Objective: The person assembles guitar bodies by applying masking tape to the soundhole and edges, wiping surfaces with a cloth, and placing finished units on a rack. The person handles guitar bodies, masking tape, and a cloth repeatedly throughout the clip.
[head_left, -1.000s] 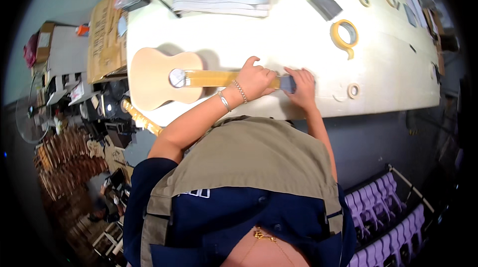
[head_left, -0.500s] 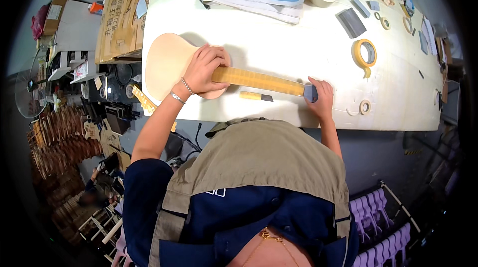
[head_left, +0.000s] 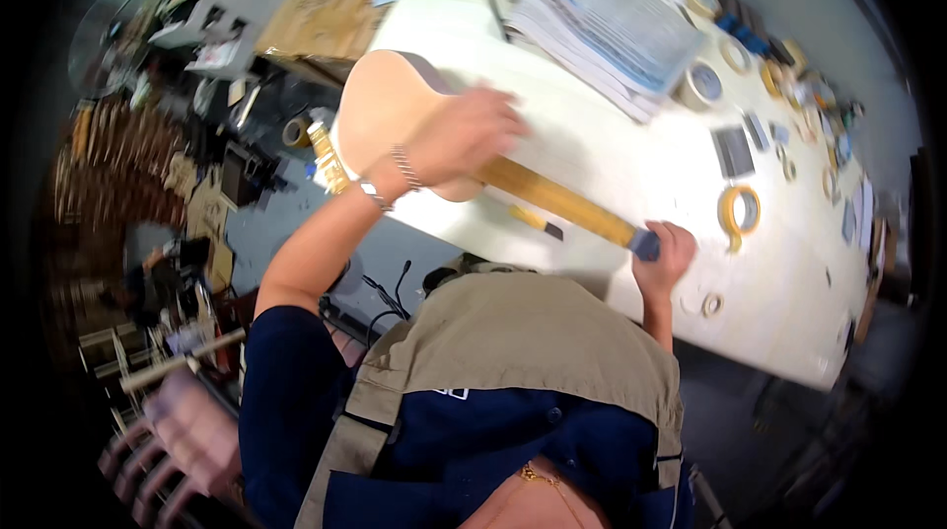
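Observation:
A small pale guitar-shaped instrument [head_left: 380, 110] lies on the white table, its neck [head_left: 562, 195] covered with yellow tape and slanting toward the lower right. Above the place where body and neck meet, my left hand [head_left: 469, 134] is blurred, fingers loosely stretched and nothing visible in them. Whether it touches the wood I cannot tell. My right hand [head_left: 673, 258] wraps round the dark grey block-like piece [head_left: 644, 245] at the neck's far end. Just below the neck lies a yellow-handled tool with a dark blade [head_left: 538, 223].
Newspapers [head_left: 607, 31] are stacked at the back of the table [head_left: 592, 149]. A yellow tape roll [head_left: 738, 213], a grey block [head_left: 733, 152] and more tape rolls lie on the right. A cardboard box [head_left: 330, 1] stands back left; a blurred pinkish slatted object [head_left: 187, 435] is lower left.
The whole view has turned, tilting the table down to the right. My left hand has shifted off its spread rest on the body toward the neck. My right hand keeps its hold.

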Action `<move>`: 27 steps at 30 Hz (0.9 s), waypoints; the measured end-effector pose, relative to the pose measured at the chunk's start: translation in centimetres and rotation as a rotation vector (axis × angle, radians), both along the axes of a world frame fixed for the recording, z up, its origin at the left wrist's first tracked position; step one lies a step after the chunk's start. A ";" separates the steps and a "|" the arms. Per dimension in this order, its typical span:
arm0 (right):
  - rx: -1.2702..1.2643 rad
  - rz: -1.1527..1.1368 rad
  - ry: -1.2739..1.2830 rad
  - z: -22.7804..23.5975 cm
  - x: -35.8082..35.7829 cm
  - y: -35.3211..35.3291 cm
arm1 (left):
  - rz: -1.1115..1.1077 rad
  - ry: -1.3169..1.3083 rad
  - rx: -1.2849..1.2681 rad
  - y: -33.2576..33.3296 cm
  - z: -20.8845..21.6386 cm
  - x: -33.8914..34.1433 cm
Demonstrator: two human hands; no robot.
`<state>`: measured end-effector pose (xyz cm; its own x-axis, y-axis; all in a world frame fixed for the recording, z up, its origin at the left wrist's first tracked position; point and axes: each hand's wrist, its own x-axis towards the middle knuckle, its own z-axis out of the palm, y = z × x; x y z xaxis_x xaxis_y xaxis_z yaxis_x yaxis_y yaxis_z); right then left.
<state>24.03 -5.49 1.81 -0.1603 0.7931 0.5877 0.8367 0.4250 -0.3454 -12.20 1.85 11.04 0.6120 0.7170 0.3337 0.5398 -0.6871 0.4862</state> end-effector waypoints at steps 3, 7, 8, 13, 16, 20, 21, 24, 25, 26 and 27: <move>0.381 0.194 -0.131 8.5 -0.3 2.1 | -0.156 0.079 -0.505 -2.7 3.5 6.5; 0.802 0.472 -0.318 15.8 -0.6 4.8 | -0.242 -0.124 -1.190 -6.3 7.5 8.0; 0.825 0.470 -0.232 16.9 -1.6 5.6 | -0.186 -0.185 -1.175 -7.6 8.4 7.8; 0.607 0.638 0.010 17.1 -7.9 6.1 | 0.422 -0.558 -0.758 -18.7 11.7 1.5; 0.268 0.711 0.047 13.0 -10.6 3.5 | 0.767 -0.776 -0.300 -27.2 13.5 -4.1; -0.177 0.853 0.045 8.2 -14.5 -1.1 | 1.330 -0.828 0.402 -41.7 16.5 -8.5; -0.238 0.854 0.030 7.1 -15.2 -1.7 | 1.443 -0.885 0.546 -44.5 17.3 -9.0; -0.386 0.859 0.008 5.2 -18.2 -3.8 | 1.731 -0.685 0.908 -54.5 20.3 -11.0; -0.433 0.881 0.008 4.6 -19.5 -4.4 | 1.776 -0.615 0.999 -57.8 22.1 -11.0; -0.449 0.905 0.022 3.9 -20.8 -4.7 | 1.909 -0.531 1.050 -60.5 24.0 -10.6; -0.408 0.886 -0.005 3.3 -21.7 -4.6 | 2.000 -0.517 1.106 -62.7 23.5 -12.3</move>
<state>2.29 -10.06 5.10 -0.7986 0.5262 0.2922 0.2733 0.7495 -0.6030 -24.52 -60.87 34.51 -0.5852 -0.3941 0.7087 0.6250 0.3376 0.7039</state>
